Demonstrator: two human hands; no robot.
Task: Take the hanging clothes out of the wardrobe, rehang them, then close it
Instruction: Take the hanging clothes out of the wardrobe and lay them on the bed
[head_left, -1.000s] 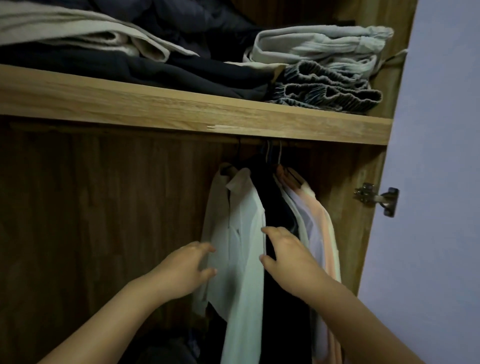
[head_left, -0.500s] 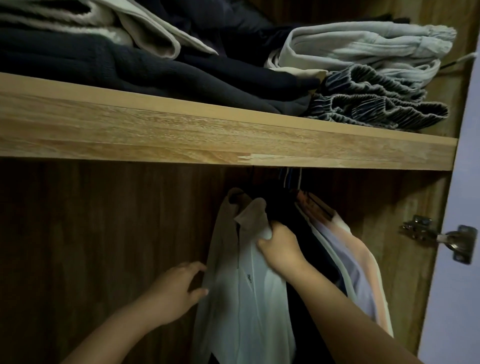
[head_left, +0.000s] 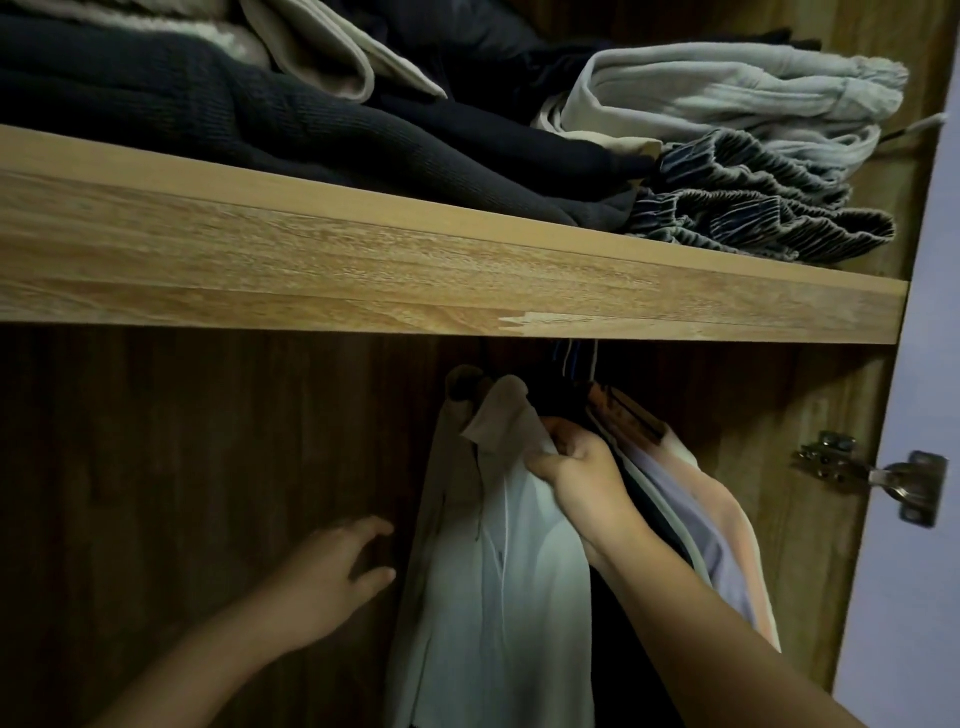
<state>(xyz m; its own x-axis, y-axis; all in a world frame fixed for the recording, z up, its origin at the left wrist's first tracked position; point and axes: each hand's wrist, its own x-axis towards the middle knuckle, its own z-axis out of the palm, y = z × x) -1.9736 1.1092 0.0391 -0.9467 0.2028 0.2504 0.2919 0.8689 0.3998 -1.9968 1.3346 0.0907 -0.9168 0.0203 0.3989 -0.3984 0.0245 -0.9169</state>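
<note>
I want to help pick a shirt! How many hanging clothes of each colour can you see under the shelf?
White: 1, the white shirt that the right hand grips near its collar
Dark: 1, the dark garment behind it
Lilac: 1, the lilac shirt
Peach: 1, the peach shirt
Total: 4 that I can tell apart; more may hide between them.

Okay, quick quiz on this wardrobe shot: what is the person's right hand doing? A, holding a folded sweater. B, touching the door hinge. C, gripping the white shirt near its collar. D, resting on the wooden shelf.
C: the right hand has its fingers and thumb curled round the fabric of the white shirt just below the collar, under the shelf.
</note>
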